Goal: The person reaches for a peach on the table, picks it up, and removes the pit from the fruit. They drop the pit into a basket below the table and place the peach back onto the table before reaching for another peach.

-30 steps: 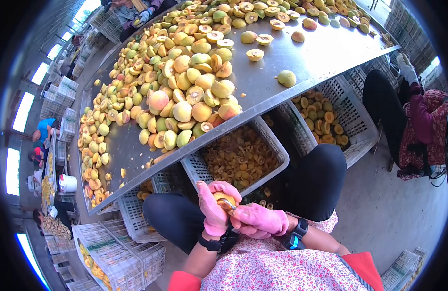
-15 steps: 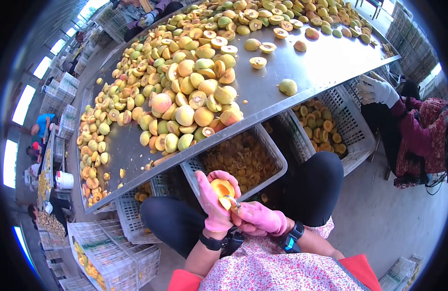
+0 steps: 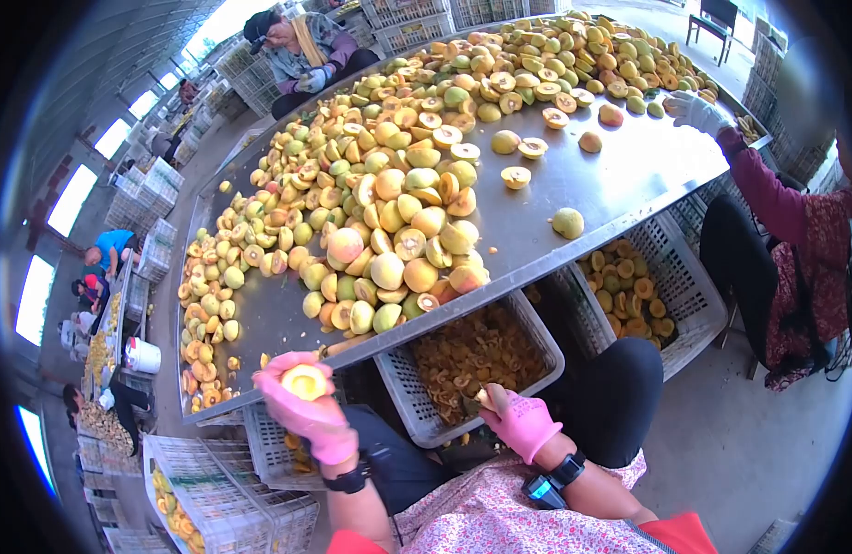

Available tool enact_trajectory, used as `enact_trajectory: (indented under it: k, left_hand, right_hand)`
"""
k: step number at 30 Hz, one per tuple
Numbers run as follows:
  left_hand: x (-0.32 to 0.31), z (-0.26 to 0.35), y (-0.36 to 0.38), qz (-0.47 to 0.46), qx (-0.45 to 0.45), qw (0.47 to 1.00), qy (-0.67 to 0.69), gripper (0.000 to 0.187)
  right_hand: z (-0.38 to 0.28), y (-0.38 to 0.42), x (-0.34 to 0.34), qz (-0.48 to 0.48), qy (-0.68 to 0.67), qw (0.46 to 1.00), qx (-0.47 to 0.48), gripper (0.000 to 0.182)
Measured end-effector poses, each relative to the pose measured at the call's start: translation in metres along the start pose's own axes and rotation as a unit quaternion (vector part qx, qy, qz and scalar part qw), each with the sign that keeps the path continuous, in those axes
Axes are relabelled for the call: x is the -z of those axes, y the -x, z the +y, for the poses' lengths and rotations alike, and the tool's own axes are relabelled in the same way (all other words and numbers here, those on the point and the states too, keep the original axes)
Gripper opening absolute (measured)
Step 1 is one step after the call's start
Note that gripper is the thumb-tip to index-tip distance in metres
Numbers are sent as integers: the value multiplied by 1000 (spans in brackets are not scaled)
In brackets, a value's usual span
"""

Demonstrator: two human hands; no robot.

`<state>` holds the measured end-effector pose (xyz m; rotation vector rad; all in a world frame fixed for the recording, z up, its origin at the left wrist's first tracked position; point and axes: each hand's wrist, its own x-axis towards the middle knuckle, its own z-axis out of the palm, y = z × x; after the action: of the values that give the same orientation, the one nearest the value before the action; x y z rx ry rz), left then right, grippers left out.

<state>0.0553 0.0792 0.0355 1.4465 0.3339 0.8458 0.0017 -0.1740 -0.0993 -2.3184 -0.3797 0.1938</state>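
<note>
My left hand [image 3: 301,406], in a pink glove, is closed around a yellow peach half [image 3: 305,381] with its cut, hollowed face up, by the table's near edge. In its pink glove, my right hand [image 3: 521,425] grips a small pitting tool [image 3: 482,397] over a grey crate [image 3: 398,397]; the tool's tip is hard to make out. That crate holds brownish pits and scraps [image 3: 472,355]. On the metal table [image 3: 528,263] lies a large heap of peach halves [image 3: 389,185], some showing their pits.
A second crate [image 3: 689,277] with peach halves stands under the table to the right. At bottom left is a white crate [image 3: 232,499]. One co-worker [image 3: 804,249] sits at right, a gloved hand on the table; another [image 3: 306,60] sits across it.
My hands have parted. The left moved left toward the table edge with the peach half, while the right drew the tool away over the scrap crate. The view shifted slightly.
</note>
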Motion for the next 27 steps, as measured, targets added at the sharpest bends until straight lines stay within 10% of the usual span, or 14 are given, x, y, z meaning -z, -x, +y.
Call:
enact_trajectory:
  k: [4,8,12,15,20,22,23,27]
  left_hand:
    - [79,13,-59,-87,-85,819,-561,35]
    - [41,-11,-95,-189,-106,835,-506,43]
    - [-53,-53,-141,-354,-340,607,-625,63]
    - [-88,-100,-186,-458,-353,489,-653,69]
    - [-80,-75,-189,-500,-249,599,-574,63]
    - [-67,-52,-155,-411,59,874,-253,57]
    - [-49,-67,-145,-419,155,894,-31,55]
    - [-40,-34,-37,-381,467,722,340,63]
  right_hand:
    - [5,-2,-8,24,-21,999,-9,28]
    - [1,2,-5,-80,-3,997,-23,25]
    - [7,4,-6,-91,-15,995,-42,27]
    - [8,5,-6,-119,-18,991,-64,31]
    - [-2,5,0,-123,-74,988,-49,34]
    - [-11,0,7,-98,-107,988,-46,35]
    - [-17,-2,12,-80,-160,982,-61,36]
    - [-47,-6,40,-46,-305,947,-92,39]
